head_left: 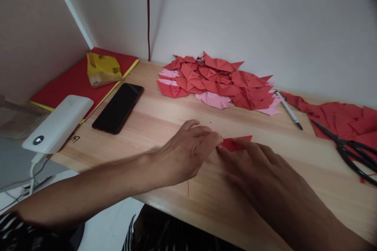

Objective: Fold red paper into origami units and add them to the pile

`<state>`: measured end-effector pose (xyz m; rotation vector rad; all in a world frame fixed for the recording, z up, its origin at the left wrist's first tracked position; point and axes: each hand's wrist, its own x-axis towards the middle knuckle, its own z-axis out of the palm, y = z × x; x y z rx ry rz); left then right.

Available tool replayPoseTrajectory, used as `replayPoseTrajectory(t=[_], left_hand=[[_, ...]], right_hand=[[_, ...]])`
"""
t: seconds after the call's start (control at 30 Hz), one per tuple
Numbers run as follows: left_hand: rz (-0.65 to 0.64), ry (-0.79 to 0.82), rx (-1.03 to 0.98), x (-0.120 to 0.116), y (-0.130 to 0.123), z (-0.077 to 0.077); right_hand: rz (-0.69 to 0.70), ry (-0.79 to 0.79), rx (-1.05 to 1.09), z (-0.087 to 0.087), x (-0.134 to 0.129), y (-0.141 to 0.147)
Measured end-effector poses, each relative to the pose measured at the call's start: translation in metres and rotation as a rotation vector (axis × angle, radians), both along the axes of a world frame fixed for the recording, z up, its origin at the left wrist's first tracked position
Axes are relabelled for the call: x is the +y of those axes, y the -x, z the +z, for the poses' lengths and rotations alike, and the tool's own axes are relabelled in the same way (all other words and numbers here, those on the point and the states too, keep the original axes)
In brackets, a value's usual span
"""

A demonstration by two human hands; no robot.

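A small folded piece of red paper [232,144] lies on the wooden table in front of me, partly covered by my fingers. My left hand [187,153] is closed, with thumb and forefinger at the paper's left end. From the other side, my right hand [259,168] holds the paper down, its fingertips on the near edge and top. Behind my hands lies a large heap of folded red paper pieces [218,76], with some pink paper pieces [214,100] among them.
To the right lie a pen [288,110], black scissors [344,145] and more red paper [347,115]. On the left are a phone [118,108], a white power bank [60,121] with a cable, and a yellow packet [103,68] on red sheets [61,80]. A wall stands behind.
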<state>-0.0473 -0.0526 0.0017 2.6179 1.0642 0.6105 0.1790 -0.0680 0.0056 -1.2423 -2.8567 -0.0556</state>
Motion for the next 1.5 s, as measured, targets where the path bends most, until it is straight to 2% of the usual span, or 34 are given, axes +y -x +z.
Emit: replayPoseTrajectory(t=[0.23, 0.43, 0.67, 0.93, 1.03, 1.23, 1.5], left_hand=[[0.008, -0.084, 0.130, -0.002, 0.000, 0.004], [-0.015, -0.145, 0.160, -0.001, 0.000, 0.005], [0.022, -0.088, 0.144, 0.002, 0.002, -0.002], [0.125, 0.099, -0.176, 0.019, -0.001, -0.004], [0.125, 0.138, -0.182, 0.025, -0.008, -0.006], [0.223, 0.240, -0.110, 0.031, -0.020, -0.004], [0.211, 0.271, -0.067, 0.032, -0.018, 0.000]], right_hand=[[0.037, -0.115, -0.045, -0.002, -0.008, 0.002], [0.077, -0.141, -0.054, -0.005, -0.011, -0.003], [0.116, -0.194, -0.014, -0.005, -0.013, -0.012], [0.155, -0.239, -0.036, -0.010, -0.015, -0.012], [0.152, -0.280, -0.017, -0.005, -0.014, -0.003], [0.140, -0.317, -0.004, 0.003, -0.013, 0.007], [0.151, -0.318, -0.018, 0.003, -0.013, 0.006]])
